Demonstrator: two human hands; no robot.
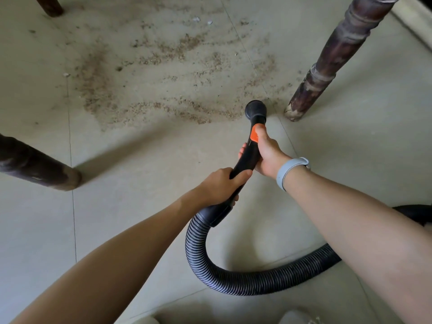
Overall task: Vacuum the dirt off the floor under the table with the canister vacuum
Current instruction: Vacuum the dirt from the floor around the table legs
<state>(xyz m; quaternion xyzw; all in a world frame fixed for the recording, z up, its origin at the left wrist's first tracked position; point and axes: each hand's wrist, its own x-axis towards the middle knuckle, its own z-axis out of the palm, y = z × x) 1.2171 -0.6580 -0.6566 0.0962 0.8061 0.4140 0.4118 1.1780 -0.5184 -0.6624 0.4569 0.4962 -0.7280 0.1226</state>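
Left of the turned table leg [336,57] the brown dirt [163,73] spreads over the pale floor [140,160], two more dark legs [35,164] further left of it. My left hand [219,185] is curled round the black wand [247,160] at its lower end, just above where the ribbed hose [233,281] joins, and the hose loops down and runs off right under my forearm. My right hand [268,155] grips the wand higher up, thumb on the orange button [254,135], round nozzle [255,110] just beyond it, at the dirt's near edge and just left of the turned leg's foot.
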